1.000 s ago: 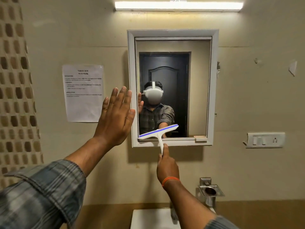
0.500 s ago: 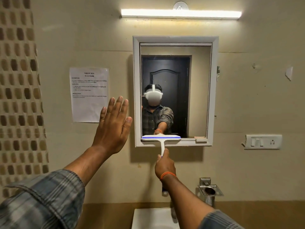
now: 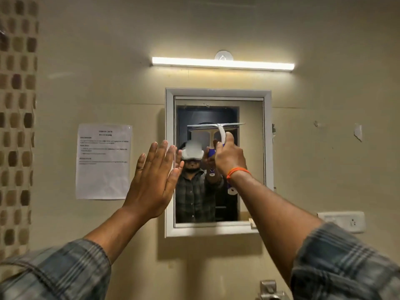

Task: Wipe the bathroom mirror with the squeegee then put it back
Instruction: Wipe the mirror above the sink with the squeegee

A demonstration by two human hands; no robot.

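Right hand [image 3: 229,156] clamped round the squeegee [image 3: 216,135] handle, blade high on the mirror [image 3: 251,169] at frame centre, left hand [image 3: 153,178] spread flat beside the frame — light, stiff-looking plastic, best gripped low on the handle.

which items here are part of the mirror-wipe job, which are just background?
In the job:
- squeegee, blade against the glass
- mirror in its white frame
- right hand gripping the squeegee handle
- left hand, open, at the frame's left edge

Background:
- tube light
- printed sheet
- switch plate
- tiled strip
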